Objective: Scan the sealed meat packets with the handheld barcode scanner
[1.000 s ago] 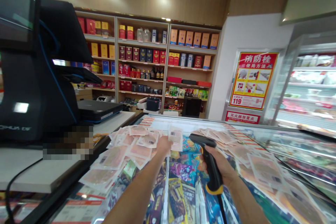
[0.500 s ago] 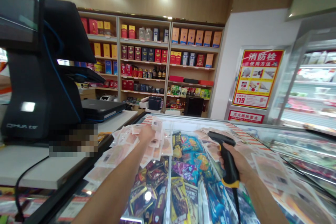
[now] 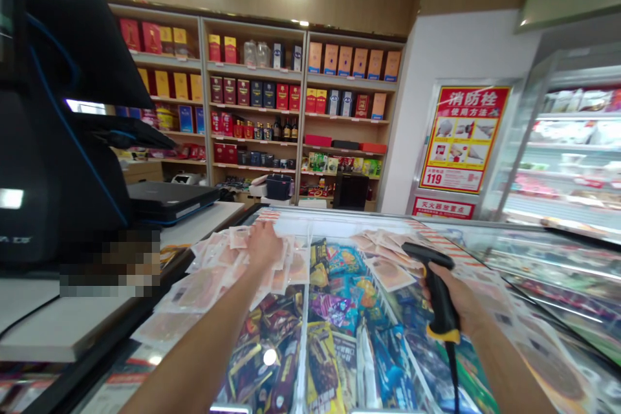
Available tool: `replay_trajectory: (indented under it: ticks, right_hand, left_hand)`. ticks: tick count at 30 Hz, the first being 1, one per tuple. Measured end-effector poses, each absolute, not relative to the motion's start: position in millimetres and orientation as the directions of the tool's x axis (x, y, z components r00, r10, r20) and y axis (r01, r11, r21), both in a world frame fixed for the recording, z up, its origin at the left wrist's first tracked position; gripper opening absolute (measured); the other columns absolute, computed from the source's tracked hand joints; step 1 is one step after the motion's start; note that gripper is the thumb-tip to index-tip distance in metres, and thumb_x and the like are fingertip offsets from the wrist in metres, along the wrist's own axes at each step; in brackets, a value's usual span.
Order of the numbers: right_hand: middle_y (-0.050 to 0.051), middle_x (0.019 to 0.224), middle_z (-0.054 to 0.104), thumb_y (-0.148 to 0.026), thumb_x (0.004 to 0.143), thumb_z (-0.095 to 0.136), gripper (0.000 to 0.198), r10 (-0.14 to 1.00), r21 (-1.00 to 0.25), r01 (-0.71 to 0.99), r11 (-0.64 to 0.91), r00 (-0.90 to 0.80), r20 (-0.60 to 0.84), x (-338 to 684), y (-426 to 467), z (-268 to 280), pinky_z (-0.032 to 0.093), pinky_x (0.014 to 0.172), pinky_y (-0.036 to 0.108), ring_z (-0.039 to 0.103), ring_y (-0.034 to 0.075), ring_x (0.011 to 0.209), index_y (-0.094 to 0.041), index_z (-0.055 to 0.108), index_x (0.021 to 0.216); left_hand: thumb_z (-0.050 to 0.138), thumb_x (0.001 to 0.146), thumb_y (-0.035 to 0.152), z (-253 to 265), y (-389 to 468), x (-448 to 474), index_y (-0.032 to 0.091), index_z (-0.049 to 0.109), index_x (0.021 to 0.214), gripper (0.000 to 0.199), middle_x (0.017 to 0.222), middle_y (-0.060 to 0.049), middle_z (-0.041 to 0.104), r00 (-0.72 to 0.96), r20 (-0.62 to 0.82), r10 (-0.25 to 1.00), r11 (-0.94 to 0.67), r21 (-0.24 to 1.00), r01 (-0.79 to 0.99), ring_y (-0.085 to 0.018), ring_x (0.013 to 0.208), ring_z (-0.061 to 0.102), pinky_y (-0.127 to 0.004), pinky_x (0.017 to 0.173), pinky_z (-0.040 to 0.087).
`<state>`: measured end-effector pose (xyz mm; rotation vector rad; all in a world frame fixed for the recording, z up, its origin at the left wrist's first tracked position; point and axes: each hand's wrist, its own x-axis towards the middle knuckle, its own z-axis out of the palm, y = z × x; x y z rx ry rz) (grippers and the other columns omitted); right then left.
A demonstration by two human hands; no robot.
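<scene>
My left hand [image 3: 264, 244] lies over a spread of flat transparent packets [image 3: 204, 284] on the left part of the glass freezer top. Its fingers bend down out of sight among the packets, so whether they grip one is hidden. In my right hand [image 3: 458, 294] is a black and yellow barcode scanner [image 3: 442, 301], fingers wrapped around its handle. The scanner head points left, and its cable hangs toward me. Just left of the scanner, more flat packets [image 3: 391, 272] overlap on the glass; others [image 3: 548, 362] lie beyond my right forearm.
Under the glass are colourful wrapped frozen goods [image 3: 339, 304] split by white dividers [image 3: 303, 336]. On the left, a black checkout terminal [image 3: 53, 142] stands on a white counter [image 3: 43, 330]. Boxed goods fill the shelves [image 3: 255, 94] behind. A refrigerated display [image 3: 572, 162] stands at right.
The view has shifted right, so the terminal sits farther left. My left hand now rests lower over the packets, more knuckles showing. The scanner has moved slightly right, still in my right hand.
</scene>
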<state>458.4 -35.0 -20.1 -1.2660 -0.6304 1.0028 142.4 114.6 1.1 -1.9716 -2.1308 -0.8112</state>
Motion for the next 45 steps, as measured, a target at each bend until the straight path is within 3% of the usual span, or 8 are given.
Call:
replay_trajectory:
  ticks: [9, 16, 20, 25, 31, 36, 45]
  right_hand:
    - [-0.001, 0.052, 0.057, -0.031, 0.063, 0.057, 0.020, 0.855, -0.936, -0.353, 0.001, 0.486, -0.182, 485, -46, -25, 0.040, 0.033, 0.019, 0.050, 0.009, 0.038, -0.016, 0.051, 0.075]
    - [-0.002, 0.048, 0.054, -0.031, 0.062, 0.058, 0.019, 0.848, -0.923, -0.386, 0.005, 0.490, -0.200, 496, -43, -31, 0.039, 0.032, 0.019, 0.048, 0.009, 0.036, -0.017, 0.050, 0.071]
    - [-0.002, 0.049, 0.055, -0.032, 0.063, 0.057, 0.019, 0.836, -0.931, -0.365, -0.009, 0.508, -0.207, 495, -40, -33, 0.038, 0.031, 0.020, 0.049, 0.009, 0.036, -0.017, 0.050, 0.071]
    - [-0.002, 0.049, 0.055, -0.032, 0.063, 0.057, 0.018, 0.827, -0.949, -0.313, -0.030, 0.526, -0.199, 486, -38, -34, 0.039, 0.033, 0.019, 0.049, 0.009, 0.037, -0.017, 0.050, 0.070]
    - [-0.002, 0.050, 0.055, -0.034, 0.062, 0.058, 0.020, 0.859, -0.962, -0.271, -0.044, 0.481, -0.175, 466, -36, -30, 0.040, 0.033, 0.019, 0.048, 0.008, 0.037, -0.016, 0.051, 0.069]
    - [0.000, 0.052, 0.056, -0.036, 0.062, 0.058, 0.024, 0.890, -0.969, -0.244, -0.044, 0.431, -0.149, 448, -34, -28, 0.040, 0.033, 0.020, 0.049, 0.009, 0.038, -0.015, 0.051, 0.069]
    - [-0.001, 0.051, 0.056, -0.037, 0.064, 0.056, 0.023, 0.940, -0.981, -0.191, -0.045, 0.325, -0.106, 411, -26, -23, 0.039, 0.031, 0.020, 0.048, 0.008, 0.036, -0.016, 0.049, 0.069]
  left_hand:
    - [0.039, 0.073, 0.023, -51, 65, 287, 0.022, 0.046, 0.103, 0.031, 0.111, -0.004, 0.049, 0.444, 0.430, 0.786, -0.562, 0.199, 0.803, -0.019, 0.105, 0.038, -0.034, 0.087, 0.030]
    - [0.031, 0.077, 0.035, -72, 49, 329, 0.023, 0.037, 0.115, 0.040, 0.125, -0.001, 0.039, 0.688, 0.336, 0.643, -0.760, 0.168, 0.628, -0.021, 0.115, 0.030, -0.043, 0.091, 0.027]
    - [0.027, 0.076, 0.046, -73, 50, 331, 0.027, 0.039, 0.113, 0.043, 0.123, 0.001, 0.043, 0.781, 0.286, 0.556, -0.830, 0.135, 0.541, -0.021, 0.117, 0.028, -0.050, 0.094, 0.018]
    - [0.027, 0.077, 0.046, -67, 54, 312, 0.023, 0.046, 0.105, 0.041, 0.110, -0.002, 0.054, 0.772, 0.288, 0.567, -0.818, 0.088, 0.568, -0.022, 0.112, 0.035, -0.051, 0.095, 0.009]
    - [0.028, 0.078, 0.043, -63, 59, 277, 0.024, 0.053, 0.092, 0.035, 0.092, -0.003, 0.062, 0.699, 0.306, 0.646, -0.744, 0.047, 0.667, -0.021, 0.101, 0.045, -0.047, 0.095, 0.009]
    - [0.030, 0.077, 0.043, -59, 68, 244, 0.021, 0.057, 0.082, 0.036, 0.078, -0.006, 0.064, 0.542, 0.341, 0.768, -0.591, 0.049, 0.805, -0.022, 0.089, 0.051, -0.045, 0.094, 0.010]
    - [0.046, 0.069, 0.043, -55, 83, 226, 0.010, 0.053, 0.093, 0.042, 0.089, -0.015, 0.060, 0.186, 0.359, 0.914, -0.267, 0.190, 0.945, -0.031, 0.097, 0.044, -0.048, 0.089, 0.016]
